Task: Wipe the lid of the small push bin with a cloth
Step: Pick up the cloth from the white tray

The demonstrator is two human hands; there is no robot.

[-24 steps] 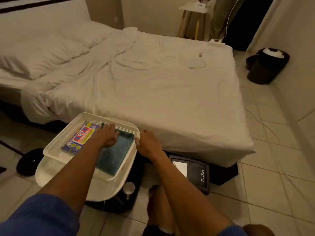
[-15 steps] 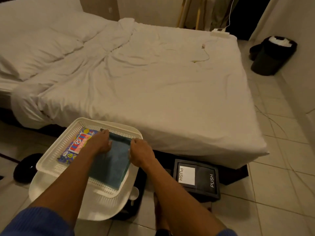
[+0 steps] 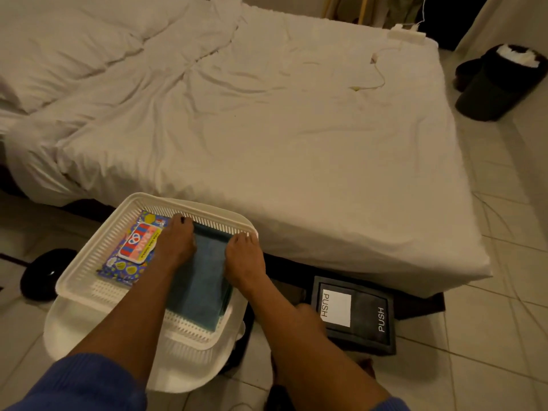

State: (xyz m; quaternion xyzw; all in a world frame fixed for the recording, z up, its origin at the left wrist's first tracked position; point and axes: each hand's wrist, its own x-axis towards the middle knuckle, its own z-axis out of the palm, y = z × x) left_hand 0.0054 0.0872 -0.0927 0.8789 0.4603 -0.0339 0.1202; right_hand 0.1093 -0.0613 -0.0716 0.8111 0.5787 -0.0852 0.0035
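A folded teal cloth (image 3: pixel 201 280) lies in a white slotted basket (image 3: pixel 89 262) in front of me. My left hand (image 3: pixel 176 244) presses on the cloth's left edge, fingers curled at its far corner. My right hand (image 3: pixel 244 256) grips the cloth's right edge, fingertips near the basket rim. The small push bin (image 3: pixel 367 318) stands on the floor to the right, against the bed's foot. Its dark lid has two flaps marked PUSH, and a white square lies on the left flap.
A colourful wipes pack (image 3: pixel 133 247) lies in the basket left of the cloth. The basket rests on a white round stool (image 3: pixel 178 369). A white-sheeted bed (image 3: pixel 267 129) fills the view ahead. A black bin (image 3: pixel 498 84) stands far right, and a dark object (image 3: pixel 41 271) lies on the floor at left.
My right hand moved from the basket's outer rim onto the cloth's right edge. My left hand stayed on the cloth. My view tilted down and closer.
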